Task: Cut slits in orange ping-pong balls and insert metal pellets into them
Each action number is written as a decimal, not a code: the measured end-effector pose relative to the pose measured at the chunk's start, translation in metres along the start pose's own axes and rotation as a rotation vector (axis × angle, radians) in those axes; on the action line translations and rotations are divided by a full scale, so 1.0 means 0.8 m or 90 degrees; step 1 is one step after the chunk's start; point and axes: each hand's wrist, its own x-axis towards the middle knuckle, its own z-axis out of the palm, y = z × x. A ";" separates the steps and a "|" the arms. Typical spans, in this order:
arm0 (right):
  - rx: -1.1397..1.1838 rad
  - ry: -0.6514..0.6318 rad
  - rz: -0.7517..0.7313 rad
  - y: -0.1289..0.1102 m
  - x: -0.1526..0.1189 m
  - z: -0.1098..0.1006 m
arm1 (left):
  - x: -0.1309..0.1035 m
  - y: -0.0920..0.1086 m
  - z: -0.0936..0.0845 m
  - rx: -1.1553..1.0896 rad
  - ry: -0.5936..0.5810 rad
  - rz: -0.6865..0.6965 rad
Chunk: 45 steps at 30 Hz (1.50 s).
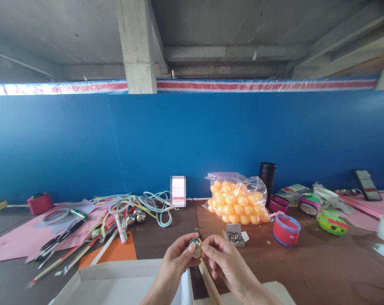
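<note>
My left hand [178, 255] is closed around a small ball [196, 245], held up near the front of the table. Shiny metal studs cover much of the ball, and orange shows along its right side. At that orange side, my right hand [224, 257] has thumb and forefinger pinched together. Whatever sits between those fingertips is too small to make out. Just beyond my right hand stands a small open box [239, 244] full of shiny metal pieces that look like thumbtacks. Below the ball, a pale wooden strip [209, 281] runs toward me.
A clear bag of orange balls [235, 205] stands behind the small box, beside a black cylinder [268, 182]. Ribbon rolls [286, 231] lie rightward. Leftward are coiled tubing [157, 203], scissors [60, 235] and pink paper [17, 245]. A white tray [122, 281] is close in front.
</note>
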 end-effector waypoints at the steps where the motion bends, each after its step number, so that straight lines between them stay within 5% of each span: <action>1: 0.004 0.000 0.000 0.000 0.000 0.000 | -0.001 0.001 0.001 -0.002 0.000 -0.004; 16: 0.106 -0.036 0.000 -0.005 -0.001 0.004 | -0.002 0.005 0.003 -0.019 -0.023 -0.016; 45: -0.061 -0.006 0.003 0.001 0.000 0.001 | 0.007 -0.008 -0.007 0.030 -0.015 -0.017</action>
